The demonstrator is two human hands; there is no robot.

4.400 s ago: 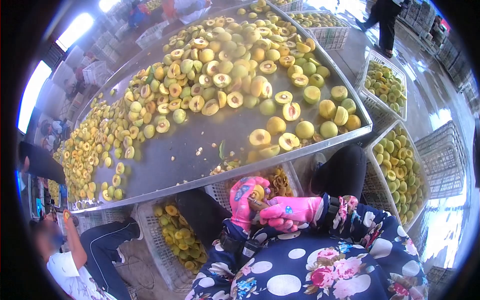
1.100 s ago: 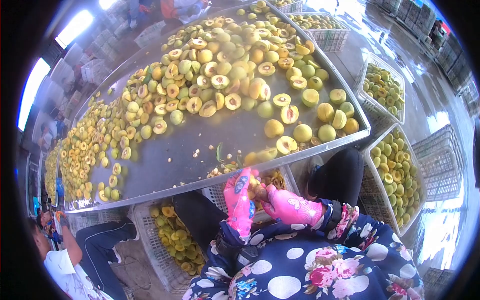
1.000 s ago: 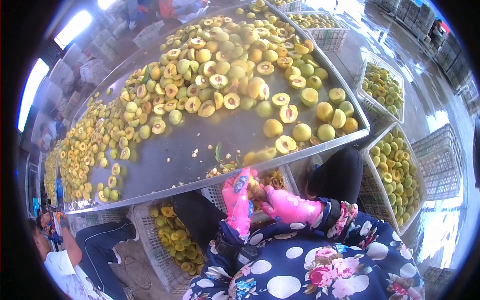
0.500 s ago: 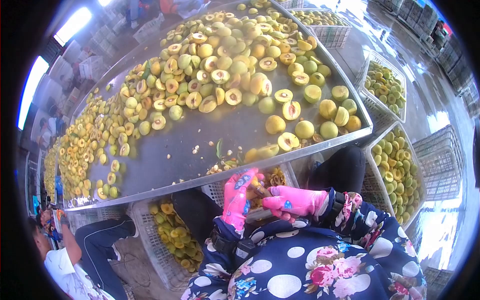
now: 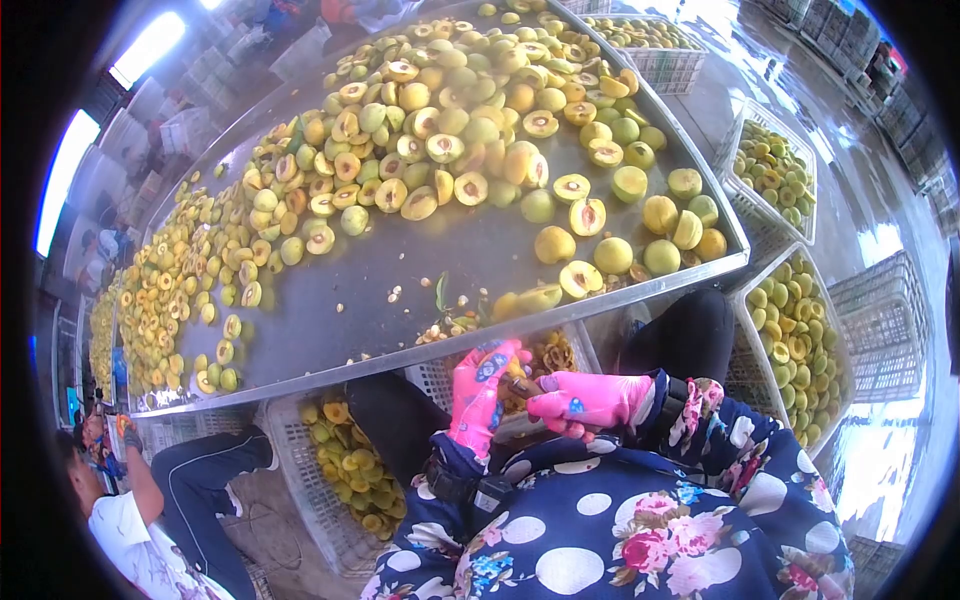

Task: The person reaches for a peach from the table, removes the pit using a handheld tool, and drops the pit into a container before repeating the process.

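Observation:
My left hand (image 5: 482, 392), in a pink glove, is closed round a small piece of yellow fruit, partly hidden by the fingers. Just to its right, my right hand (image 5: 588, 400), also pink-gloved, has its fingers wrapped round a small brownish tool whose tip meets the fruit. Both hands are over a crate (image 5: 585, 352) of cut fruit pieces, below the table's front edge. Behind them, the metal table (image 5: 330, 305) bears a large heap of halved and whole yellow-green fruit (image 5: 400, 130).
Crates of fruit stand at the lower left (image 5: 300, 480), on the right (image 5: 800, 350), upper right (image 5: 770, 170) and beyond the table (image 5: 660, 60). Stacked crates (image 5: 880, 320) stand far right. A seated person (image 5: 150, 530) is at the lower left.
The view has shifted very slightly. My right hand's fingers have curled a little; both hands remain close together at nearly the same place.

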